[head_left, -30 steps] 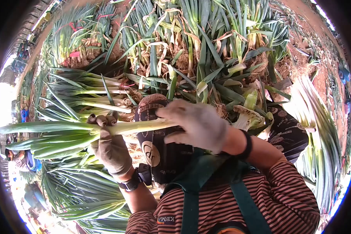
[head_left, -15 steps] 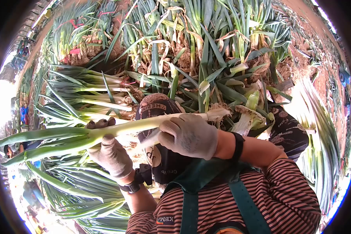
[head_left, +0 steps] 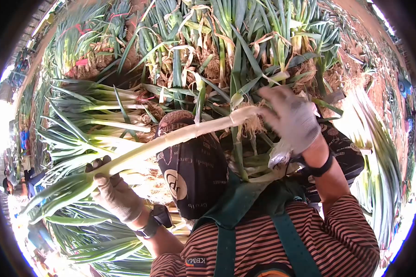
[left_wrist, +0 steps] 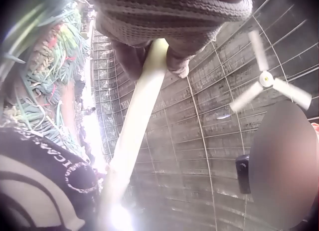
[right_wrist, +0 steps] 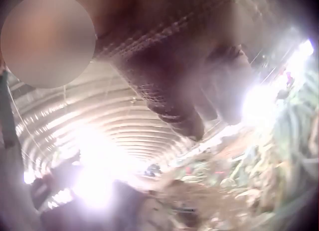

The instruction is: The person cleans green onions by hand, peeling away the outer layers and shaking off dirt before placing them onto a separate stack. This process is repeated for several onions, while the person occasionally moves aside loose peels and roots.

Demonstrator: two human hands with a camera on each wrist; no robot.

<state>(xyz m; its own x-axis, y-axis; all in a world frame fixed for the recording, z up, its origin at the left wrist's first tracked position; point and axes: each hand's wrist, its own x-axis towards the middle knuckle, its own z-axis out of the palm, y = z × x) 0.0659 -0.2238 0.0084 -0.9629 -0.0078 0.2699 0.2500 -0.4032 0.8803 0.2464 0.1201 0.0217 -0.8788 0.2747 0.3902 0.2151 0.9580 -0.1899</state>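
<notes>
A long leek (head_left: 171, 138) slants across the person's lap, leaves at the left, roots at the upper right. The gloved left hand (head_left: 118, 196) grips it where the leaves begin; in the left wrist view that hand (left_wrist: 169, 16) has fingers on both sides of the pale stalk (left_wrist: 142, 106). Beside the root end, the gloved right hand (head_left: 293, 122) is motion-blurred, its fingers loosely extended; whether they touch the roots is unclear. The right wrist view shows the fingers of this hand (right_wrist: 174, 86) holding no visible leek. Something pale and crumpled (head_left: 279, 154) hangs below the right hand.
Upright leeks (head_left: 212, 41) stand in front of the knees. Leeks lie in piles at the left (head_left: 101, 106), lower left (head_left: 97, 235) and right (head_left: 379, 161). The person's patterned knee (head_left: 189, 171) sits beneath the held stalk.
The right hand has left the middle of the stalk and moved right and away from the body. The left hand and leaf end have lowered, tilting the leek, whose stalk now looks bent near the roots.
</notes>
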